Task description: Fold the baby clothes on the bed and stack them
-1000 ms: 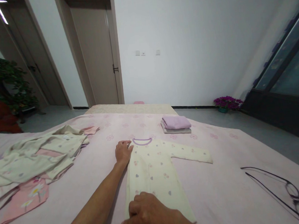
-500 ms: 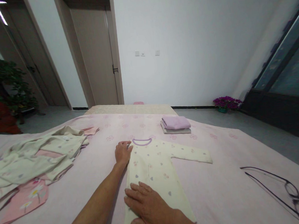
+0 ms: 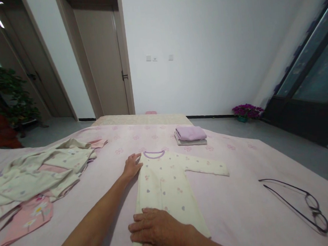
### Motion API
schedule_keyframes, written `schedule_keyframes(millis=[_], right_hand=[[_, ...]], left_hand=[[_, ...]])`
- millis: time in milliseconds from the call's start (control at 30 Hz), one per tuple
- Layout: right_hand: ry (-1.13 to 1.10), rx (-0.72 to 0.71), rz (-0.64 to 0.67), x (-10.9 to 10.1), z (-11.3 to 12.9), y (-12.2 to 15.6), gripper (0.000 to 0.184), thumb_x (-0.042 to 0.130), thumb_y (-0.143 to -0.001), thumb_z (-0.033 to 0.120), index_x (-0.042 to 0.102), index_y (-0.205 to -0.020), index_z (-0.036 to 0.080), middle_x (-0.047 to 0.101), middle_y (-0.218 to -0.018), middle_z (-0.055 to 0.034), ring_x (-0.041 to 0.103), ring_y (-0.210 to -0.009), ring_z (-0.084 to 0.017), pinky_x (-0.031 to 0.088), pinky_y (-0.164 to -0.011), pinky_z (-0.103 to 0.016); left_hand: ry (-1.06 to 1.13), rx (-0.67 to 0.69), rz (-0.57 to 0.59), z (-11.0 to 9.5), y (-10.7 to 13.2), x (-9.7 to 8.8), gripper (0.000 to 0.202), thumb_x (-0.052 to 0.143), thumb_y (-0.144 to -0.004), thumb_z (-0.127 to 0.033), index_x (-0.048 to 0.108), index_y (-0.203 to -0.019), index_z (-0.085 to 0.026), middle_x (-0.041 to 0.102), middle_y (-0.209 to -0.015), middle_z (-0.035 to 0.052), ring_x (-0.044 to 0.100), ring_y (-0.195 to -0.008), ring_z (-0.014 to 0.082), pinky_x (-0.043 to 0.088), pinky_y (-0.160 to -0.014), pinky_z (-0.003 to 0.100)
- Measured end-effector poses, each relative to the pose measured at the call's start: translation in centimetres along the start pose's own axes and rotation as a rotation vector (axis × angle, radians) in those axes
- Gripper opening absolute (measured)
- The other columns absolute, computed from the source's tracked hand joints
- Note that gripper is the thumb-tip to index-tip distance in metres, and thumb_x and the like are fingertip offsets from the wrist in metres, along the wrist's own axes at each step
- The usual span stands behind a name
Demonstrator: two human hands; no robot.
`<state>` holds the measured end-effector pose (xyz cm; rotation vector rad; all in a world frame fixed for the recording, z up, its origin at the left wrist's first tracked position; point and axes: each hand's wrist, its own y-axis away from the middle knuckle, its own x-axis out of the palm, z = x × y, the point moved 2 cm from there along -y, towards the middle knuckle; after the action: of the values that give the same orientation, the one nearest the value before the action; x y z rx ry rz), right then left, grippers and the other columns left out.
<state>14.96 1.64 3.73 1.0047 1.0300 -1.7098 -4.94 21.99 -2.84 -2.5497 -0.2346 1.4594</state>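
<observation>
A cream long-sleeved child's shirt (image 3: pixel 169 183) lies on the bed cover, patterned with small hearts and flowers and trimmed in purple at the neck. One sleeve stretches out to the right; the left sleeve is not visible and that side looks folded in. At the shirt's upper left shoulder is my left hand (image 3: pixel 131 166), fingers extended along its edge, open. My right hand (image 3: pixel 157 230) rests flat on the lower left part of the shirt with fingers spread, covering part of the hem.
A loose heap of children's clothes (image 3: pixel 47 171) spreads over the left. Toward the far edge sits a folded lilac and grey stack (image 3: pixel 190 134). Dark-framed eyeglasses (image 3: pixel 309 206) lie at the right on the pink cover (image 3: pixel 232 212).
My right hand has slid down and slightly left over the shirt toward its hem. The fingers of my left hand have loosened a little at the shoulder. The view has shifted slightly.
</observation>
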Motion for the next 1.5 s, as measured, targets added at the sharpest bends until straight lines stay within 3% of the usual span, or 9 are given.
schedule_keyframes(millis=[300,500,600,767,967,1100,1200,1333,1500], right_hand=[[-0.022,-0.005,0.02,0.2,-0.1,0.4,0.023,0.051,-0.095,0.028,0.063,-0.114,0.024,0.068,-0.123,-0.0018,0.053,-0.124,-0.018,0.033,-0.11,-0.036],[-0.098,-0.229,0.116,2.5,-0.6,0.8,0.011,0.056,-0.095,0.025,0.066,-0.098,0.025,0.066,-0.129,0.0045,0.048,-0.133,-0.012,0.027,-0.117,-0.03],[-0.171,-0.278,0.095,3.4,-0.8,0.8,0.013,0.056,-0.096,0.027,0.066,-0.091,0.022,0.069,-0.124,0.0022,0.047,-0.134,-0.012,0.033,-0.113,-0.026],[-0.273,-0.241,-0.03,3.7,-0.8,1.0,0.013,0.054,-0.09,0.023,0.067,-0.093,0.02,0.076,-0.103,-0.0008,0.065,-0.112,-0.01,0.046,-0.098,-0.018],[-0.178,-0.04,-0.381,3.2,-2.5,1.4,0.018,0.052,-0.07,0.012,0.065,-0.081,0.018,0.076,-0.084,-0.0029,0.072,-0.079,-0.014,0.055,-0.078,-0.024],[-0.246,0.061,-0.732,0.0,-4.8,2.2,0.023,0.048,-0.074,0.01,0.067,-0.08,0.019,0.074,-0.079,-0.0033,0.071,-0.077,-0.014,0.055,-0.075,-0.025],[-0.263,0.299,-0.925,-2.8,-7.8,3.5,0.027,0.048,-0.076,0.009,0.071,-0.083,0.02,0.073,-0.078,-0.0021,0.068,-0.071,-0.014,0.055,-0.07,-0.025],[-0.1,0.658,-0.951,-5.2,-12.8,6.6,0.029,0.047,-0.082,0.016,0.072,-0.095,0.021,0.074,-0.096,-0.0044,0.068,-0.09,-0.018,0.053,-0.084,-0.032],[0.29,1.03,-0.82,-7.0,-18.1,12.9,0.044,0.043,-0.085,0.021,0.064,-0.124,0.016,0.065,-0.125,-0.0106,0.056,-0.116,-0.024,0.04,-0.106,-0.039]], left_hand=[[-0.018,0.272,0.15,-4.4,6.5,1.3,0.049,0.048,-0.097,-0.037,0.048,-0.143,-0.022,0.036,-0.157,0.0101,0.023,-0.149,0.0247,0.022,-0.12,0.043],[-0.148,0.301,0.188,-5.3,7.4,1.1,0.059,0.043,-0.097,-0.046,0.041,-0.148,-0.016,0.033,-0.158,0.016,0.021,-0.149,0.0305,0.016,-0.12,0.051],[-0.191,0.297,0.181,-5.5,7.6,0.9,0.059,0.042,-0.097,-0.046,0.04,-0.148,-0.017,0.032,-0.158,0.0148,0.021,-0.149,0.0297,0.014,-0.12,0.05],[-0.228,0.286,0.12,-6.0,8.1,0.7,0.052,0.041,-0.098,-0.041,0.045,-0.145,-0.02,0.04,-0.155,0.0119,0.028,-0.147,0.0273,0.009,-0.121,0.048],[-0.287,0.242,0.128,-6.8,11.4,0.1,0.054,0.047,-0.095,-0.038,0.048,-0.144,-0.016,0.038,-0.155,0.0147,0.028,-0.147,0.0306,0.015,-0.121,0.049],[-0.224,0.413,0.175,-7.2,16.6,-0.1,0.054,0.044,-0.097,-0.033,0.04,-0.15,-0.02,0.031,-0.159,0.012,0.022,-0.149,0.0289,0.023,-0.12,0.05],[-0.217,0.499,0.186,-7.6,20.4,-0.4,0.062,0.048,-0.097,-0.038,0.029,-0.155,-0.024,0.02,-0.163,0.0102,0.016,-0.15,0.0302,0.025,-0.119,0.052],[-0.243,0.505,0.327,-8.6,22.2,-1.6,0.08,0.064,-0.088,-0.038,0.024,-0.156,-0.027,0.014,-0.163,0.0112,0.015,-0.15,0.0345,0.022,-0.119,0.056],[-0.181,0.495,0.418,-8.9,21.4,-3.1,0.07,0.058,-0.093,-0.04,0.029,-0.155,-0.027,0.018,-0.162,0.0106,0.019,-0.149,0.034,0.024,-0.119,0.056]])
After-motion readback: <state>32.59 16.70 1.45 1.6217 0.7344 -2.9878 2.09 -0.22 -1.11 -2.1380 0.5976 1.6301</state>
